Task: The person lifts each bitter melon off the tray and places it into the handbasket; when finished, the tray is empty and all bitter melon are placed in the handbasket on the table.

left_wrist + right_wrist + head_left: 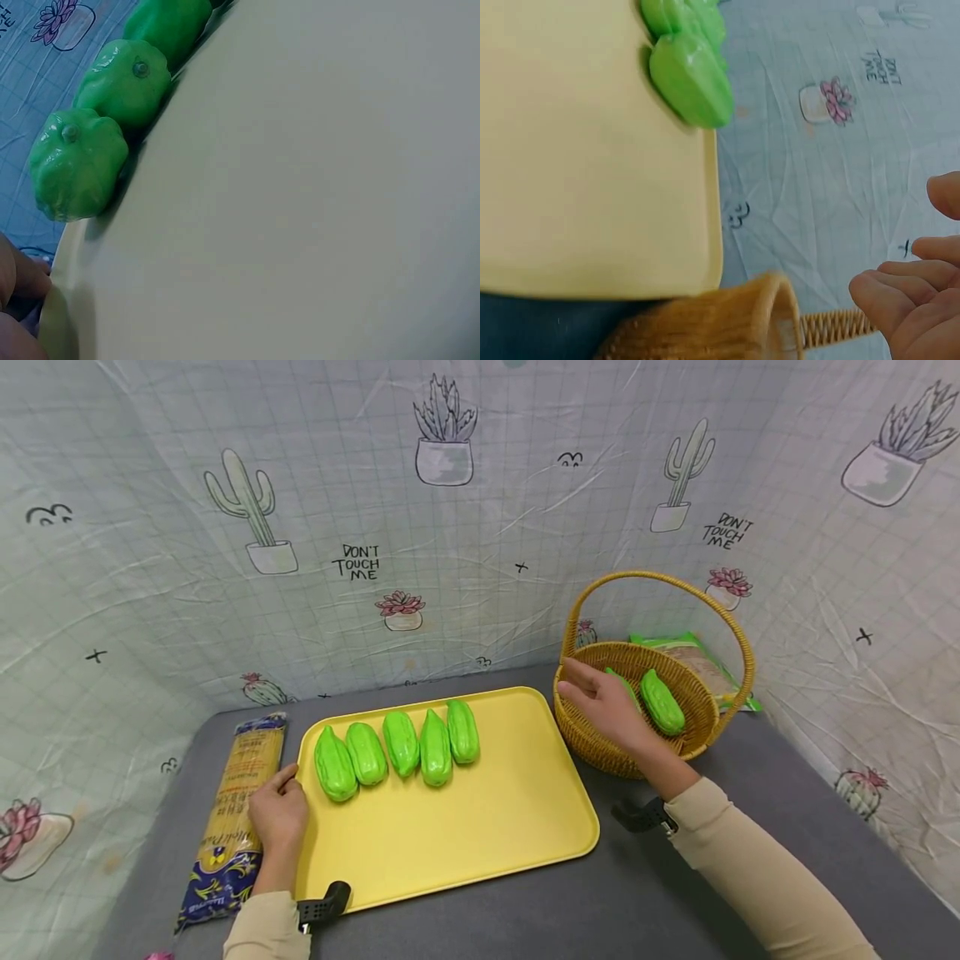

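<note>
On the yellow tray, several glossy green ridged vegetables lie in a row along its back left part. My left hand rests at the tray's left edge, its fingers loosely bent beside the rim; in the left wrist view the fingers come right up to that rim. My right hand hovers over the left side of a wicker basket, fingers extended and holding nothing. Two more green vegetables lie in the basket, one partly hidden behind this hand.
A long pack of spaghetti lies left of the tray, by my left hand. The basket's tall handle arches above it. Behind the basket sits a green bag. A printed cloth backdrop borders the grey table.
</note>
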A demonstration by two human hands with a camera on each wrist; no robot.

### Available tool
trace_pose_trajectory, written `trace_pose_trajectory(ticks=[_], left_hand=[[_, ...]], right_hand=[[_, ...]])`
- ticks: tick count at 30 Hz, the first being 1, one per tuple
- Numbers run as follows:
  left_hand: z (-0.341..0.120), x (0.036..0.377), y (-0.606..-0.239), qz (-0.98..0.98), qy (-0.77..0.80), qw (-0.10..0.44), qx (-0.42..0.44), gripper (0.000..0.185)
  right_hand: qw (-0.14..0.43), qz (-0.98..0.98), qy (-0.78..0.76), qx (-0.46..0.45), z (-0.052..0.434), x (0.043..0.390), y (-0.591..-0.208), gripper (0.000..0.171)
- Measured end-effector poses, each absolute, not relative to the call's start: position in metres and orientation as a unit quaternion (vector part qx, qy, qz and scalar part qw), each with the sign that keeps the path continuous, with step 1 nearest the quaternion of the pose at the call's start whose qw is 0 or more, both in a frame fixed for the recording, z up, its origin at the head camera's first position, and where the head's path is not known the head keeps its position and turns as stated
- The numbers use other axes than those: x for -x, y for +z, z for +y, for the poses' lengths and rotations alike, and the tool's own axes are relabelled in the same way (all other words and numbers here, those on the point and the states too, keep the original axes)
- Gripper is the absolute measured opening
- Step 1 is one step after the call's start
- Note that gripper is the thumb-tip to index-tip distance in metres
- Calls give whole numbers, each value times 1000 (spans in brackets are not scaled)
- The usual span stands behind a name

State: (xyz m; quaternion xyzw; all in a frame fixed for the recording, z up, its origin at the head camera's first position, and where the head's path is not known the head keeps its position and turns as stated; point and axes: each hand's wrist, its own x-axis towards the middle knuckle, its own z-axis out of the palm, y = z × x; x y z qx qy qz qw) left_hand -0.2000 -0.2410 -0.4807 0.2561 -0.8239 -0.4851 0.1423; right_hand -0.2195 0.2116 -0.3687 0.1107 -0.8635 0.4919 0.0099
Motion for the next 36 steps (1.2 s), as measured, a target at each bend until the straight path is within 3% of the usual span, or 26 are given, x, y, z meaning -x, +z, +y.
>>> trace_pose_trajectory(ticks=[21, 36], left_hand=[[-241, 199, -480, -828, -479, 150, -250, 40], [-240, 198, -479, -830, -476, 159, -245, 39]], right_hand=[[-79, -838, 526, -118, 141, 235, -406, 68], [-96, -830, 543, -85, 112, 249, -441, 69]])
